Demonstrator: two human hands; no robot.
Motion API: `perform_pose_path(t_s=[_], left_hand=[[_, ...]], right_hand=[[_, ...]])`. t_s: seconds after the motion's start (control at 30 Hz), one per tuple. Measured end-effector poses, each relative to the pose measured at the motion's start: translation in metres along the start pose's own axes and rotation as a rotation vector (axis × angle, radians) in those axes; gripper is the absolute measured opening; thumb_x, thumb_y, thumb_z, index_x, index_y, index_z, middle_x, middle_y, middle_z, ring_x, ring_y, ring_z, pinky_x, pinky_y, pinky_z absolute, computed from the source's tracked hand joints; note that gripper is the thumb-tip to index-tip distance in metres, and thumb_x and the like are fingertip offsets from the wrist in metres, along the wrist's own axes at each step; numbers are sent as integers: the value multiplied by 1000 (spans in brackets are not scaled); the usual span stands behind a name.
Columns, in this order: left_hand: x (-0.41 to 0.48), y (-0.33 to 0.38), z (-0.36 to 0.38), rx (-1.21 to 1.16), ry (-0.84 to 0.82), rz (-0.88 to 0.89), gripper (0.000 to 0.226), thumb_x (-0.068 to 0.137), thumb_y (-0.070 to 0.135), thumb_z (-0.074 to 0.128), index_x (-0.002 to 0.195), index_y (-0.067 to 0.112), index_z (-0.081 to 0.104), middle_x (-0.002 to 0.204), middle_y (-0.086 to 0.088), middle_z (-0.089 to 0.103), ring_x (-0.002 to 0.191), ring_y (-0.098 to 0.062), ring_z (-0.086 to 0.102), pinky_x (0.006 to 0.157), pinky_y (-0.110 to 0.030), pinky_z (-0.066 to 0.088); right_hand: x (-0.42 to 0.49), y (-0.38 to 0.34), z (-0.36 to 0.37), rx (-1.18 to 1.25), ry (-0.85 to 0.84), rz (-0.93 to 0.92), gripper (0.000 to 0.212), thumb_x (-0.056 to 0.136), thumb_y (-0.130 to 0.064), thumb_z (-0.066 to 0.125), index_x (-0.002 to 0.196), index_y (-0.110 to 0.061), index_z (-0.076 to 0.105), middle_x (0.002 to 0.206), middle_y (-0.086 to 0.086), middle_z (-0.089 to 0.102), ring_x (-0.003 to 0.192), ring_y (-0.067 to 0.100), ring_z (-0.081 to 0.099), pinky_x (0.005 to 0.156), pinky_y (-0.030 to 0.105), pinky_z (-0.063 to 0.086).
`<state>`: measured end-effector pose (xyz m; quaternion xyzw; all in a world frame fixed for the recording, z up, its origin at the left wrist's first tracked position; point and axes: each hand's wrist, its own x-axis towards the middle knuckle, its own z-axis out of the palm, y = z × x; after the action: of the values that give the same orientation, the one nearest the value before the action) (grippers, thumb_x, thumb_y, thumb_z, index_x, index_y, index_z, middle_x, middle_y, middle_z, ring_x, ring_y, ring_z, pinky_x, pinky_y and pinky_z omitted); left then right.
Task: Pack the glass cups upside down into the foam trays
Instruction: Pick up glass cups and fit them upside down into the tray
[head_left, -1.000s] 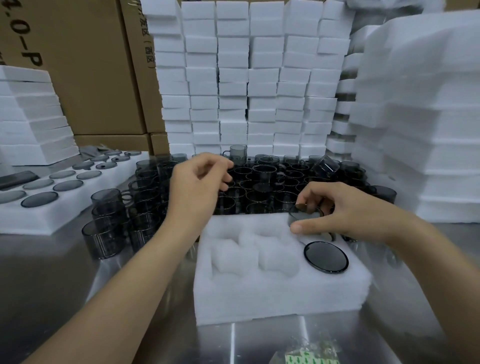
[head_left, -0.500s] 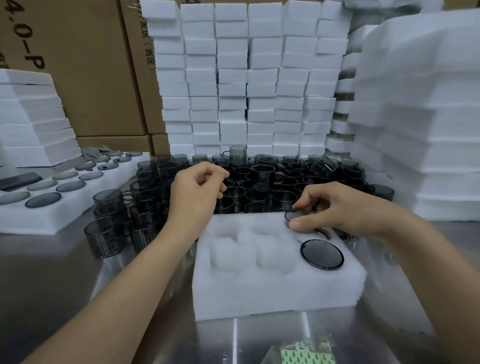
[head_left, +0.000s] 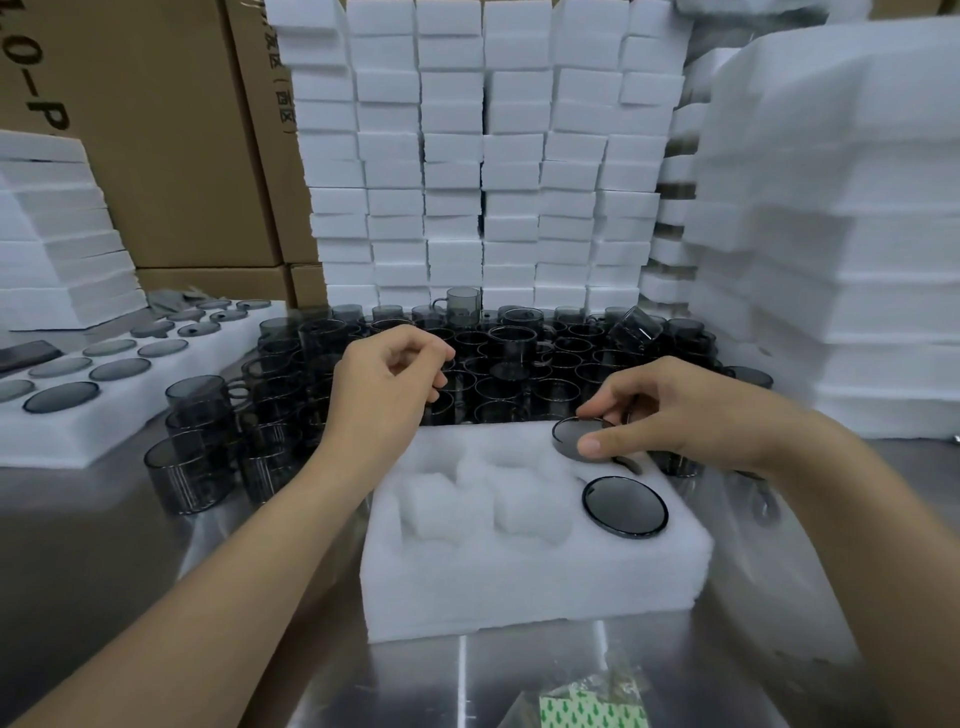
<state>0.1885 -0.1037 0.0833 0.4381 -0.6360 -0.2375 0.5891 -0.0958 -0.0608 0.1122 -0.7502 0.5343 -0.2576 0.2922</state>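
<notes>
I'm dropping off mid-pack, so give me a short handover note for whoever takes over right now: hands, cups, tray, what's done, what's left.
Right hand: fingers pinch an upside-down cup at the far right pocket of the foam tray; it looks not fully seated.
Left hand: curled over the loose cups behind the tray; grip unclear.
Done: one seated cup, near right pocket.
Left: seat this cup, fill the empty pockets.
</notes>
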Motion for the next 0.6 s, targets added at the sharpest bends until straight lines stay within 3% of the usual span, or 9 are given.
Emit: perform_pose_path(t_s=[0.23, 0.37, 0.5, 0.6], left_hand=[[0, -3, -1, 11, -16, 27, 23, 103, 15, 66, 85, 24, 80, 69, 4, 72, 66, -7, 65, 67, -22, 56], [1, -6, -2, 53, -16, 42, 23, 102, 18, 68, 84, 28, 79, 70, 7, 73, 68, -7, 67, 69, -22, 56], [6, -8, -8, 167, -22, 72, 23, 101, 22, 68, 83, 31, 79, 75, 10, 75, 77, -15, 71, 78, -38, 63], [8, -12, -11, 199, -21, 72, 23, 100, 24, 68, 82, 34, 78, 76, 9, 75, 78, -17, 71, 77, -37, 62]], right_hand=[[7, -6, 2, -48, -48, 104, 53, 53, -62, 90, 93, -29, 80, 80, -8, 59, 81, 16, 54, 84, 35, 41], [6, -4, 1, -39, -57, 91, 48, 60, -62, 90, 95, -31, 78, 78, -7, 55, 75, 14, 49, 79, 35, 38], [1, 1, 6, -57, -36, 39, 40, 70, -65, 91, 89, -36, 72, 74, -8, 54, 68, 10, 48, 73, 36, 41], [3, 0, 11, -153, 20, 45, 44, 61, -70, 82, 87, -38, 67, 72, -13, 57, 66, 5, 51, 72, 33, 45]])
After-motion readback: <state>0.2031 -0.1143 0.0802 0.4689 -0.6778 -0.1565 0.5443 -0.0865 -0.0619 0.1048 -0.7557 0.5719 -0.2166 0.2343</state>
